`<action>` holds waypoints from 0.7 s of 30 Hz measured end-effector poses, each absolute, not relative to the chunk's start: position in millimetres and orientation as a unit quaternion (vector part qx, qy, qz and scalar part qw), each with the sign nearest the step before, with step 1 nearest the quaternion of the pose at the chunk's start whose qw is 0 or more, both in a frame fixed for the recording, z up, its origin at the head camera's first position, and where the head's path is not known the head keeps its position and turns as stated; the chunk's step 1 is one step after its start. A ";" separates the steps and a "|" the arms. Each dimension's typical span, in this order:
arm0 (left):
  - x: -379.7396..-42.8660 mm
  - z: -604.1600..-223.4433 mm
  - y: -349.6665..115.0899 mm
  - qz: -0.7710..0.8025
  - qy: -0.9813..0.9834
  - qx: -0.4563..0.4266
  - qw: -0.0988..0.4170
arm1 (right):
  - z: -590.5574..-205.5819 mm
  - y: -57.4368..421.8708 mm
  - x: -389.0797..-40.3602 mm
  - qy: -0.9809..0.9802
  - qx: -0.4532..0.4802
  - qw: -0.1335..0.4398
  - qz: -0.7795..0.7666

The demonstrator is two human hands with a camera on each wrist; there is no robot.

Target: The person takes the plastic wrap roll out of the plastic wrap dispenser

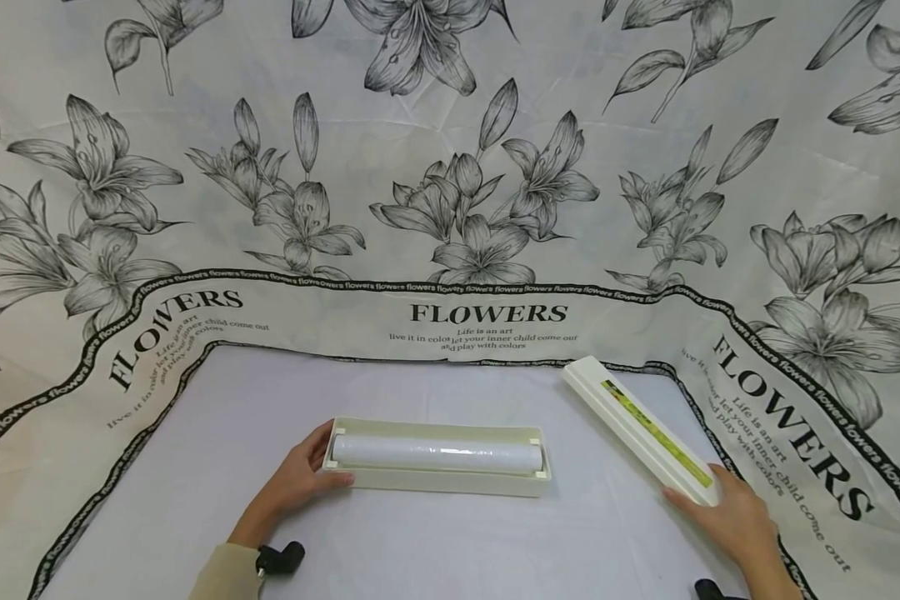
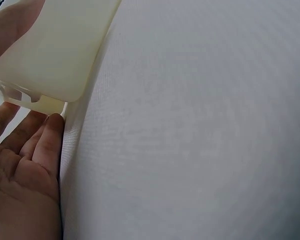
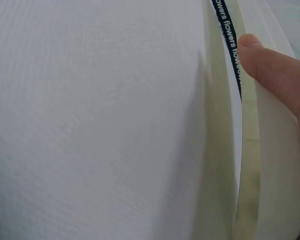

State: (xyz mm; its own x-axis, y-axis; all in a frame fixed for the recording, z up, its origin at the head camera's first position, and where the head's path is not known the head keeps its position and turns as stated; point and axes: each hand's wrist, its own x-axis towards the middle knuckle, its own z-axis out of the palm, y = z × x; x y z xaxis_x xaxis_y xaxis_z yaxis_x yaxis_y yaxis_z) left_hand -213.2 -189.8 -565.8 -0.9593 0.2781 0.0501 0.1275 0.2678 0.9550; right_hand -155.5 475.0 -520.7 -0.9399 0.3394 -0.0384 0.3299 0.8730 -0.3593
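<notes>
A cream cling film dispenser box [image 1: 450,482] lies lengthwise on the white cloth, its top off. Inside it sits a roll of cling film [image 1: 435,452], shiny along its length. My left hand [image 1: 300,475] grips the box's left end, thumb on the front wall and fingers behind; the left wrist view shows fingertips at the box's end wall [image 2: 60,55]. Off to the right, my right hand [image 1: 735,517] holds the near end of the long cream lid [image 1: 637,429], which has a yellow-green label. In the right wrist view the thumb [image 3: 275,70] presses the lid's side [image 3: 280,165].
White cloth [image 1: 420,550] covers the table around the box. A floral sheet [image 1: 450,167] with a black lettered border rises behind and on both sides. The lid's far end overlaps this border in the head view. Black wrist devices [image 1: 281,558] show near both wrists.
</notes>
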 end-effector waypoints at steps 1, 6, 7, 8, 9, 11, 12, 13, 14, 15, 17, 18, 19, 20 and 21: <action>-213.2 -565.4 -189.7 0.592 0.793 0.127 0.064 | -520.9 475.3 -155.3 -0.967 -0.177 0.012 0.181; -212.6 -563.2 -189.6 0.591 0.794 0.127 0.065 | -522.6 477.7 -155.4 -0.968 -0.186 0.005 0.169; -212.6 -562.9 -189.5 0.590 0.794 0.127 0.065 | -523.0 478.0 -155.3 -0.968 -0.188 0.004 0.166; -212.6 -562.8 -189.5 0.590 0.795 0.127 0.065 | -523.0 478.3 -155.4 -0.968 -0.189 0.003 0.165; -212.7 -562.8 -189.6 0.589 0.795 0.127 0.065 | -522.7 478.5 -155.5 -0.968 -0.190 0.003 0.164; -212.8 -563.1 -189.6 0.589 0.795 0.127 0.065 | -522.7 479.0 -155.2 -0.968 -0.191 0.005 0.164; -212.8 -563.2 -189.5 0.590 0.794 0.126 0.066 | -522.4 479.0 -155.2 -0.967 -0.192 0.008 0.165; -212.8 -563.4 -189.3 0.592 0.793 0.126 0.066 | -521.8 479.0 -155.1 -0.967 -0.193 0.008 0.167; -212.8 -563.6 -189.3 0.593 0.793 0.126 0.066 | -521.2 479.2 -155.2 -0.967 -0.194 0.008 0.168; -212.8 -563.7 -189.3 0.594 0.792 0.126 0.066 | -520.7 479.4 -155.1 -0.966 -0.194 0.008 0.168; -212.6 -564.1 -189.2 0.595 0.791 0.126 0.066 | -520.3 480.2 -155.1 -0.966 -0.195 0.009 0.168; -212.6 -564.1 -189.1 0.595 0.791 0.126 0.066 | -519.9 480.5 -154.9 -0.966 -0.196 0.009 0.168; -212.6 -564.0 -189.2 0.594 0.792 0.126 0.065 | -519.5 480.8 -154.8 -0.966 -0.196 0.008 0.167; -212.5 -564.0 -189.5 0.593 0.792 0.126 0.064 | -519.2 481.3 -154.5 -0.966 -0.195 0.008 0.167; -212.4 -563.9 -189.5 0.594 0.792 0.126 0.064 | -518.9 481.7 -154.2 -0.967 -0.194 0.008 0.166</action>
State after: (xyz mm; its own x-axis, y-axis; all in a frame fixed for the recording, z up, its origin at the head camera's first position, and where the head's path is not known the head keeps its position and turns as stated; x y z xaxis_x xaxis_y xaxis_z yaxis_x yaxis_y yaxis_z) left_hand -212.4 -189.5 -563.9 -0.9599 0.2764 0.0481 0.1235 0.2625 0.9570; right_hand -154.2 481.7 -518.9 -0.9243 0.3786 -0.0485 0.3731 0.8691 -0.3249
